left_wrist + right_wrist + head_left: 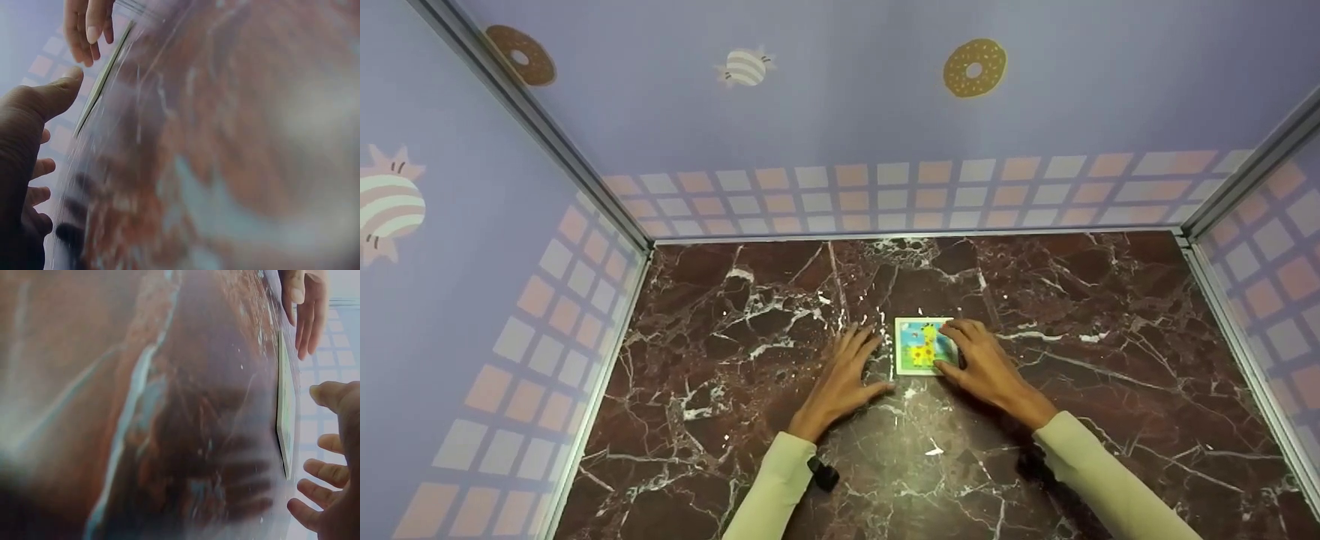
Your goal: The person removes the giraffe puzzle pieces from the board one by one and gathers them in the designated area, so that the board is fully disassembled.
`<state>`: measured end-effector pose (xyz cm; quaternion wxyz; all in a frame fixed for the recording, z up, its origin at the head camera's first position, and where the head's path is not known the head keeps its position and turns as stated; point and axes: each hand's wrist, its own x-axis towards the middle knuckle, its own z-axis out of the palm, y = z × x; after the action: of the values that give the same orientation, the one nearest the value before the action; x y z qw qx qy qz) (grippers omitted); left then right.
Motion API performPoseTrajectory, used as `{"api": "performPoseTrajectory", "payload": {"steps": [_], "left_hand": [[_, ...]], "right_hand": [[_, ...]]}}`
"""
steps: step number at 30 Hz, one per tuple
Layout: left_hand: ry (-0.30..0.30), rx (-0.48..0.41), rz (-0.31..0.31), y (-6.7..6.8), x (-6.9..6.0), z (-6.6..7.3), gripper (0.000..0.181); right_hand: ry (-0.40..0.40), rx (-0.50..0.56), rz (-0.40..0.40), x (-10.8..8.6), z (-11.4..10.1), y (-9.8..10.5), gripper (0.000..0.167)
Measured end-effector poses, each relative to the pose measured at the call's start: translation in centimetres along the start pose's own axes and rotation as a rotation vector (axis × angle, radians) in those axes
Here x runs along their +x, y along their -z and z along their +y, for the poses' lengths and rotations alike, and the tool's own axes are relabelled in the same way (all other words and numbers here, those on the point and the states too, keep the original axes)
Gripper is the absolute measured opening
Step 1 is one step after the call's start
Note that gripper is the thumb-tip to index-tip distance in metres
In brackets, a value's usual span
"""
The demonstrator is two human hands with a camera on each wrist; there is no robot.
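Giraffe board: in the head view, a small square picture board (906, 358) lies flat between 4 and 5 o'clock of centre; a yellow giraffe stands on a blue and green ground inside a pale border.
Left hand: the left hand (840, 379) rests toward 8 o'clock of the board, apart from it; fingers extended, thumb held wide, nothing in its grasp.
Right hand: the right hand (986, 371) lies toward 4 o'clock; its fingertips and thumb overlap the board's 3 o'clock side, spread rather than gripping.
Sleeves: pale sleeves (1099, 472) cover both forearms; a small black device (823, 474) sits at the left cuff.
Marble tabletop: the dark red-brown tabletop (660, 442) carries white veins.
Walls: lilac panels (840, 120) rise behind and at both sides; printed doughnuts (960, 88) show at 10 and 1 o'clock, a striped sweet (745, 67) at 11.
Left wrist view: the left hand fills 9 o'clock, thumb well clear of the fingers; the board is a thin slanted strip at 10; the right hand's fingers hang at 11.
Right wrist view: the board lies edge-on at 3 o'clock; the right hand's parted digits show a gap beside it; the left hand's fingers point down near 2.
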<state>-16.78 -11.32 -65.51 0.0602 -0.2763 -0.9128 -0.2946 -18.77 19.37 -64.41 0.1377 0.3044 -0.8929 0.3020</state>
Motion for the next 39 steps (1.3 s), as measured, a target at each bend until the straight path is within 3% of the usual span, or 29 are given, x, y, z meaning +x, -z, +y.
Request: {"api": "performPoseTrajectory", "payload": {"steps": [7,13,17,22,28,35,39], "left_hand": [[-0.027,0.014,-0.006,-0.6,0.8,0.2,0.088],[-0.036,0.031,-0.005,-1.1,1.5,-0.1,0.094],[-0.022,0.043,-0.028,-1.3,1.9,-0.3,0.097],[0.003,0.086,-0.062,-1.5,2.1,-0.5,0.101],[-0.005,0.148,-0.081,-1.5,2.2,-0.6,0.094],[0.076,0.097,-0.169,-1.3,2.2,-0.4,0.091],[0.099,0.079,-0.166,-1.7,2.1,-0.7,0.096]], "right_hand": [[-0.022,0.0,-0.041,0.6,-0.3,-0.9,0.059],[0.021,0.019,0.008,1.3,-0.4,-2.0,0.056],[0.03,0.005,0.029,1.8,-0.5,-2.4,0.052],[-0.001,0.042,-0.019,2.4,-0.8,-2.6,0.051],[-0.02,0.044,-0.019,2.4,-0.9,-2.7,0.049],[-0.047,0.031,-0.034,2.1,-0.9,-3.0,0.039],[-0.064,0.038,-0.057,2.4,-0.9,-2.9,0.036]]}}
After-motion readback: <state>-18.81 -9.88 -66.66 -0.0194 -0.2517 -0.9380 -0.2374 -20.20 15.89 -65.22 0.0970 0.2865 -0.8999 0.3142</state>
